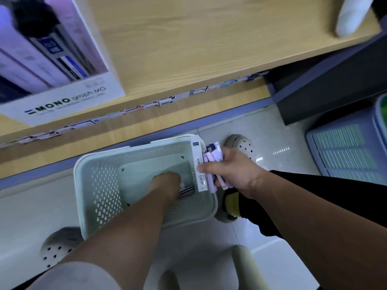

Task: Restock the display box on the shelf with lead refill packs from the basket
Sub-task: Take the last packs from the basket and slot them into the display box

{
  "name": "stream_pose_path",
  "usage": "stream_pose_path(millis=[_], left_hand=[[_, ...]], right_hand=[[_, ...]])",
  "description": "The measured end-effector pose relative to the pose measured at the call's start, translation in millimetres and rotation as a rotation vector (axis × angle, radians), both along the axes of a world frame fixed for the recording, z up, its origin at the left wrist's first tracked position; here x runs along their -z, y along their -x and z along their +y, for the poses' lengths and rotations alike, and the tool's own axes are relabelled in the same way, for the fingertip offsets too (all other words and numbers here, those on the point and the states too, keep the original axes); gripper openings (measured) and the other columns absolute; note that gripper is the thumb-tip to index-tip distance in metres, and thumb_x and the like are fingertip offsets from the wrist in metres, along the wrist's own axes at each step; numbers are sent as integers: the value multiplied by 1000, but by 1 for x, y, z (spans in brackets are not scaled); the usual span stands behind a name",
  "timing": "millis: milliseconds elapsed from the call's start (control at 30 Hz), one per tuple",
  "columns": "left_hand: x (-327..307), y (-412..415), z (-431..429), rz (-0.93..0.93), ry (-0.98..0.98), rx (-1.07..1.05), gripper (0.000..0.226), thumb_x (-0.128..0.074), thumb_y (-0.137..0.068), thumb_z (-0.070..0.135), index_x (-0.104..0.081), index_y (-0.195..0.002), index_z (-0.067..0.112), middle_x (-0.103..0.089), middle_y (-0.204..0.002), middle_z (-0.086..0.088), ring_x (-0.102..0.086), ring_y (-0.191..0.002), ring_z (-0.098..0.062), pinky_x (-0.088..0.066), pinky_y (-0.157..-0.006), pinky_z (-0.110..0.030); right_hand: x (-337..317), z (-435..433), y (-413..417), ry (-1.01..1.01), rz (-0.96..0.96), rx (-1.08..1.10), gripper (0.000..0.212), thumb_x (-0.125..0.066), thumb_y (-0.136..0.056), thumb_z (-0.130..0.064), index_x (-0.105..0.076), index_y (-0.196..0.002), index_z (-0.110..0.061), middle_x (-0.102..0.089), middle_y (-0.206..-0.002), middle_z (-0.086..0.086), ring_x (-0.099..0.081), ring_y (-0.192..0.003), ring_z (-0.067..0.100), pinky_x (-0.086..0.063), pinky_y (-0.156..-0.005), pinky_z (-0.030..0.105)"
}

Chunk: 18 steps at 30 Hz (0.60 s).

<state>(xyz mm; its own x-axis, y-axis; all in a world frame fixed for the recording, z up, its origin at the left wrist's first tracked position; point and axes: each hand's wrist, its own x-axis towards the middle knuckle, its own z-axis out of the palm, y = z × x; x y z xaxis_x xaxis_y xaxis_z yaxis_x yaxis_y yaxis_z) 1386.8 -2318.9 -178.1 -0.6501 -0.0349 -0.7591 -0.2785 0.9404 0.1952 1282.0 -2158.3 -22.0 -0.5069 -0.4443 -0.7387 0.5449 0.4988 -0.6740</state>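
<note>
A pale green perforated basket (98, 181) sits on the floor below the shelf. My left hand (167, 183) reaches down to its bottom, fingers closing on the last few lead refill packs (187, 190) lying there. My right hand (232, 170) hovers at the basket's right rim, shut on a bundle of white and pink lead refill packs (209, 164). The white MONO graph MG display box (69, 101) stands on the wooden shelf (188, 42) at the upper left, with dark and purple packs inside it.
A row of price labels (159, 102) lines the shelf's front edge. A blue-grey crate (345, 147) stands on the floor at the right. My feet in perforated clogs (240, 143) are beside the basket. A white object (351, 15) lies on the shelf's far right.
</note>
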Motion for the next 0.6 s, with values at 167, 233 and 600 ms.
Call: stream_pose_path(millis=[167, 233, 600], left_hand=[[7, -4, -2, 83, 11, 118, 28, -61, -86, 15, -61, -114, 13, -61, -119, -11, -59, -112, -30, -48, -91, -37], [7, -9, -5, 133, -28, 132, 25, -59, -86, 12, -58, -111, 12, -59, -117, -13, -56, -111, -31, -47, -90, -38], [19, -17, -10, 72, -62, 140, 25, -57, -88, 12, -69, -110, 14, -63, -121, -9, -58, -114, -28, -45, -95, -32]], right_hand=[[0, 1, 0, -16, 19, -10, 7, -79, -84, -16, -73, -88, -13, -75, -81, 16, -63, -67, 30, -53, -63, 42], [-1, -1, -1, -24, 35, -31, 12, -80, -83, -19, -73, -89, -11, -71, -88, 27, -61, -67, 32, -51, -61, 41], [0, 2, -4, -4, 24, 6, 5, -76, -87, -14, -71, -87, -13, -72, -69, 6, -56, -50, 17, -42, -45, 22]])
